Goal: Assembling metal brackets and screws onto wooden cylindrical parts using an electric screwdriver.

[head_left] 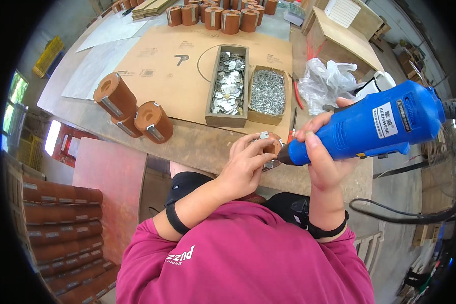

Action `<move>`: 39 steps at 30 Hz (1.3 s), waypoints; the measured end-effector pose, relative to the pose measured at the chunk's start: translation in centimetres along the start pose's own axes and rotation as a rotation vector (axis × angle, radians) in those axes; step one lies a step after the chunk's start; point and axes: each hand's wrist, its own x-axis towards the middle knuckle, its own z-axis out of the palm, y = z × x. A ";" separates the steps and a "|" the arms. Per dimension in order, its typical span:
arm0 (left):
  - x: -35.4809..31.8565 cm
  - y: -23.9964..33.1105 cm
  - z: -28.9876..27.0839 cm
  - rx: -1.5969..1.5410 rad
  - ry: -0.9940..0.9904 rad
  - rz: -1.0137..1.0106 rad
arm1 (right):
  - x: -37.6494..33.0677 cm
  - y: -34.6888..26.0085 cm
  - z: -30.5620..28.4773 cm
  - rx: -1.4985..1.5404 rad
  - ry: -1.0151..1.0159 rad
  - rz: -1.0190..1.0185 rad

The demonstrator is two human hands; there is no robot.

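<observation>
Gripping a blue electric screwdriver [375,124], the right hand [323,161] sets its tip against a brown wooden block [272,147] that the left hand [245,164] grasps on the workbench [197,144].

Magenta short-sleeved shirt with white lettering, black bands on both wrists [175,219], bare forearms.

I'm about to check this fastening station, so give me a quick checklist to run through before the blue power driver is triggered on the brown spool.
1. Left hand steadies the brown cylindrical spool at the bench edge: ok.
2. Right hand grips the blue power driver: ok.
3. Driver tip meets the spool: ok.
4. Small metal plate sits on the spool: ok.
5. Fastener seated under the tip: cannot tell.
6. Left fingers away from the tip: not ok, they are close.
</observation>
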 end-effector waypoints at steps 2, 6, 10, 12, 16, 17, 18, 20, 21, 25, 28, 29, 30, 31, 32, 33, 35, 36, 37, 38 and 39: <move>-0.2 -0.2 0.1 0.010 -0.001 -0.011 | 0.1 -0.2 0.4 -0.067 0.001 0.032; -0.5 -0.4 0.8 -0.005 0.047 -0.023 | 0.0 0.6 0.2 -0.135 -0.024 -0.018; -0.6 -0.3 0.8 -0.025 0.050 -0.030 | 0.0 1.0 0.2 -0.090 -0.026 -0.046; -0.5 -0.3 0.8 -0.039 0.047 -0.038 | 0.0 1.1 0.2 -0.067 -0.027 -0.060; -0.5 -0.3 0.7 -0.052 0.036 -0.037 | 0.0 1.1 0.0 -0.115 -0.035 -0.082; -0.5 -0.3 0.7 -0.059 0.034 -0.036 | 0.0 1.1 -0.1 -0.163 -0.052 -0.105; -0.5 -0.3 0.7 -0.060 0.034 -0.037 | 0.0 1.1 0.1 -0.163 -0.052 -0.105; -0.5 -0.4 0.8 -0.060 0.037 -0.035 | -0.2 0.9 0.4 -0.068 -0.011 -0.046; -0.6 -0.4 0.8 -0.061 0.037 -0.035 | -0.2 1.0 0.4 -0.069 -0.011 -0.046; -0.7 -0.4 0.8 -0.037 0.028 -0.049 | -0.2 1.2 0.0 -0.134 -0.049 -0.038; -0.5 -0.1 0.5 0.005 0.019 -0.072 | -0.4 1.3 0.2 -0.140 -0.056 -0.027; -0.4 0.0 0.5 0.025 0.014 -0.096 | -0.4 1.3 0.3 -0.077 -0.042 -0.004; -0.3 -0.1 0.7 0.023 0.014 -0.096 | -0.4 1.4 0.2 -0.079 -0.042 -0.003; -0.2 -0.3 1.0 0.020 0.059 -0.106 | -0.3 1.6 0.0 -0.176 -0.117 -0.046; -0.2 -0.4 1.2 0.017 0.103 -0.115 | -0.2 1.7 -0.1 -0.272 -0.192 -0.090; -0.2 -0.5 1.4 0.015 0.102 -0.115 | -0.2 1.8 -0.1 -0.273 -0.192 -0.089; -0.1 -0.7 1.7 -0.040 0.097 -0.122 | -0.1 1.9 0.1 -0.229 -0.176 -0.057; -0.1 -0.7 1.8 -0.041 0.096 -0.122 | 0.0 1.9 0.2 -0.230 -0.176 -0.056; -0.1 -0.8 2.0 -0.067 0.089 -0.133 | 0.0 1.9 0.3 -0.205 -0.146 -0.048; -0.1 -0.8 2.1 -0.092 0.082 -0.145 | 0.1 1.9 0.5 -0.180 -0.116 -0.040; -0.1 -0.9 2.2 -0.092 0.081 -0.146 | 0.1 1.9 0.6 -0.180 -0.116 -0.038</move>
